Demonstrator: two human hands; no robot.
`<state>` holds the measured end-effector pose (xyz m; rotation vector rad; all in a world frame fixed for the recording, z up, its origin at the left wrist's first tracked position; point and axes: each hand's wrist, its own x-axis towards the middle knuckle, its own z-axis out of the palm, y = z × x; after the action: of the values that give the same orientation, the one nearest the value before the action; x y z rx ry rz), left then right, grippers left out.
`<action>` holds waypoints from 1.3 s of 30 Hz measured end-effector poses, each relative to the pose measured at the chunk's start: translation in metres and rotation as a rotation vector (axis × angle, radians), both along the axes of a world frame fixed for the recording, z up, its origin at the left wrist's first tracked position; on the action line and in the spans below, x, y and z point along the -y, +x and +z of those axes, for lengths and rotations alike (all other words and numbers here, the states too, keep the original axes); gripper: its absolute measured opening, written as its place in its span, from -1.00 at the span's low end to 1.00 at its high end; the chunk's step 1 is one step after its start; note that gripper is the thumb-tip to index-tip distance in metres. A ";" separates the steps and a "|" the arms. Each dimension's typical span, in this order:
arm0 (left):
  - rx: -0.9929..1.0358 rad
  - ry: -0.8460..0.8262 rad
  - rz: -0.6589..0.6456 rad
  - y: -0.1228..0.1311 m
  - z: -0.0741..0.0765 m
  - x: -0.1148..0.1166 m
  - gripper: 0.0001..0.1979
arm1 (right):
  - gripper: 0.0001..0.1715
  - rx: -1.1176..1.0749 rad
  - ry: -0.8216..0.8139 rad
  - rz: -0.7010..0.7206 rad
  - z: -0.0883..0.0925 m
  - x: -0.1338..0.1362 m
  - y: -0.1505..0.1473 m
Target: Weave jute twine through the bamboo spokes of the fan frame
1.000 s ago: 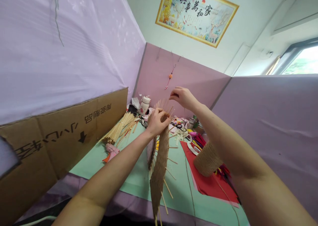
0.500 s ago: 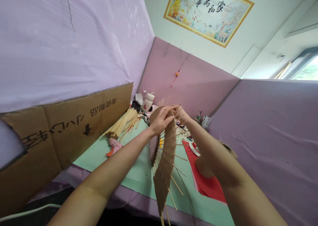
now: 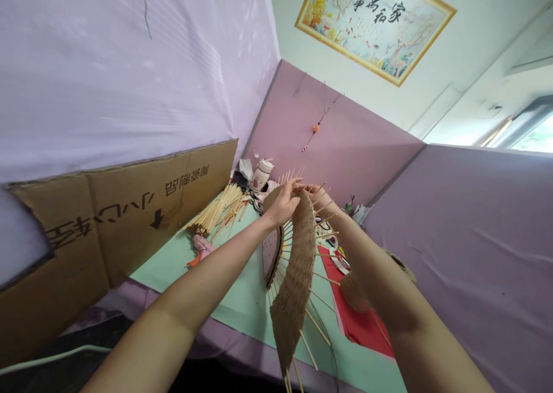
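Observation:
A half-made basket (image 3: pixel 298 272) stands on edge between my arms, its brown woven wall curving down toward me. Thin pale sticks (image 3: pixel 322 301) poke out from the wall's right side. On its left shows a pink dotted base (image 3: pixel 271 252) with a dark rim, joined to the wall by more sticks. My left hand (image 3: pixel 285 204) is closed over the top of the wall, thumb on the near face. My right hand (image 3: pixel 318 196) has its fingers pinched together at the top right edge, among the stick ends. Anything small between those fingertips is hidden.
A bundle of sticks (image 3: pixel 216 206) and pink cloth (image 3: pixel 202 246) lie left, before a cardboard sheet (image 3: pixel 125 214). A white jar (image 3: pixel 261 175) stands at the back. To the right are red sheets (image 3: pixel 360 324) and a brown roll (image 3: pixel 356 292), partly behind my right arm.
The basket has turned slightly, so more of its woven face and the sticks by the base show. Both hands stay at its top edge. The view has shifted a little.

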<state>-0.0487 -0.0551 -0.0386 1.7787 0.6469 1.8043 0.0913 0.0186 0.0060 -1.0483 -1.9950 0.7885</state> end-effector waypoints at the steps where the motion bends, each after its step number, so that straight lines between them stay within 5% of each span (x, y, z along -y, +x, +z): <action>1: -0.007 0.012 0.013 0.000 0.001 0.001 -0.41 | -0.37 0.002 -0.001 0.001 0.000 0.001 0.000; 10: -0.205 0.099 0.215 -0.004 0.002 0.005 -0.54 | -0.49 0.069 0.099 -0.084 0.010 0.009 0.000; 18: -0.189 0.107 0.333 0.004 -0.007 0.009 -0.51 | -0.72 0.232 0.543 -0.245 0.044 0.019 0.009; 25: -0.189 0.043 0.428 0.016 -0.008 0.019 -0.48 | -0.78 0.390 0.833 -0.114 0.060 0.015 0.009; 39: -0.194 0.028 0.475 0.021 -0.015 0.018 -0.46 | -0.83 0.408 0.829 -0.174 0.072 0.014 0.004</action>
<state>-0.0275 -0.0733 -0.0536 1.9535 1.2108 1.9511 0.0955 0.0046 0.0784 -0.8816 -2.1954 -0.3799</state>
